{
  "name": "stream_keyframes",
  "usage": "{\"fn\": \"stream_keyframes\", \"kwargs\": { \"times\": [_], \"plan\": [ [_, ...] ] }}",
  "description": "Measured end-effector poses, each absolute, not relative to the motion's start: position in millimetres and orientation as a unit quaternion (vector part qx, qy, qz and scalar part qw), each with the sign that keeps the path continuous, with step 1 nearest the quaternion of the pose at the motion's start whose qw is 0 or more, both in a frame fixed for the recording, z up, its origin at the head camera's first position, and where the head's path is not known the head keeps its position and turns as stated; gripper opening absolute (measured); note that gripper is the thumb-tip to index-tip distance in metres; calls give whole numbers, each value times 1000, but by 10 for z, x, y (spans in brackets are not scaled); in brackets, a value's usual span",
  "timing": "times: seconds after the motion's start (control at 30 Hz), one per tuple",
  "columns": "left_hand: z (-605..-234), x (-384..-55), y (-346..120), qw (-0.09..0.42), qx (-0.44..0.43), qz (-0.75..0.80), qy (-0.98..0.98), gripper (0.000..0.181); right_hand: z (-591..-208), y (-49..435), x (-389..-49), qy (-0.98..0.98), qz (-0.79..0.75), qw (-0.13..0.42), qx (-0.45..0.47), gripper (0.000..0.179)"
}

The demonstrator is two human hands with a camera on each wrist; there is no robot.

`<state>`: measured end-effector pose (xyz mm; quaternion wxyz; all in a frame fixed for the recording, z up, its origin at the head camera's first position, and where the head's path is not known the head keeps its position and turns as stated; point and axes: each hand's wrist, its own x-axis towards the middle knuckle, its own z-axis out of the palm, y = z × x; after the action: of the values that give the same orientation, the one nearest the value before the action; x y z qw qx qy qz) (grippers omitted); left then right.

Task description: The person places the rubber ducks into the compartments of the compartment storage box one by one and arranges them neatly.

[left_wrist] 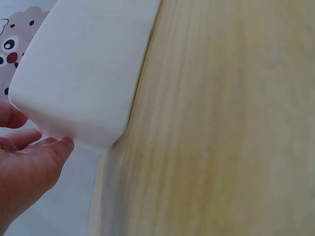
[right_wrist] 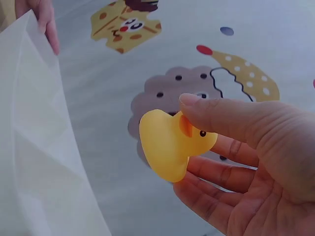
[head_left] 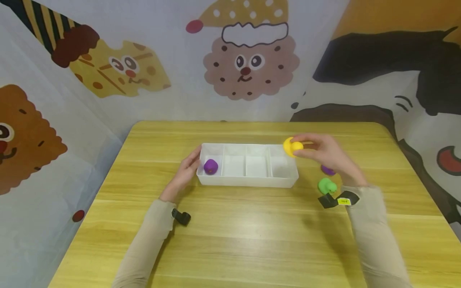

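My right hand [head_left: 330, 154] holds a yellow rubber duck [right_wrist: 165, 145] between thumb and fingers. In the head view it is above the right end of a white divided box [head_left: 248, 182]. My left hand [head_left: 185, 172] touches the box's left end with thumb and fingertips, as the left wrist view also shows. A purple toy [head_left: 211, 167] lies in the leftmost compartment; its exact shape is unclear. The other compartments look bare. On the table, just below my right hand, sit a green rubber duck [head_left: 326, 186] and a second purple toy [head_left: 328, 170], partly hidden by the hand.
The box stands on a wood-grain table [head_left: 230, 236] with rounded far corners. Behind it hangs a white cloth [head_left: 180, 108] printed with cartoon food faces. Each wrist wears a small black camera mount, the left one [head_left: 181, 217] close above the tabletop.
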<state>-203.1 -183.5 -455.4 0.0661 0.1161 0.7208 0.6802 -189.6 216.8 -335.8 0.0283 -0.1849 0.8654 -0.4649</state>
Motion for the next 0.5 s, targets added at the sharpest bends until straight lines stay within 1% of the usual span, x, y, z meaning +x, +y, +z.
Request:
{"fn": "stream_keyframes", "kwargs": {
  "times": [0.23,0.33,0.5],
  "plan": [
    [-4570,-2039,-1839,69,112,682,719,51,-3267,1915,-1962,848,-495,67,-178,35],
    [-4567,-2038,-1840,69,112,683,719,51,-3251,1822,-2022,844,-490,69,-206,35],
    [-4550,-2040,-1832,68,109,682,720,52,-3256,1661,-2120,827,-488,52,-273,34]
  ]
}}
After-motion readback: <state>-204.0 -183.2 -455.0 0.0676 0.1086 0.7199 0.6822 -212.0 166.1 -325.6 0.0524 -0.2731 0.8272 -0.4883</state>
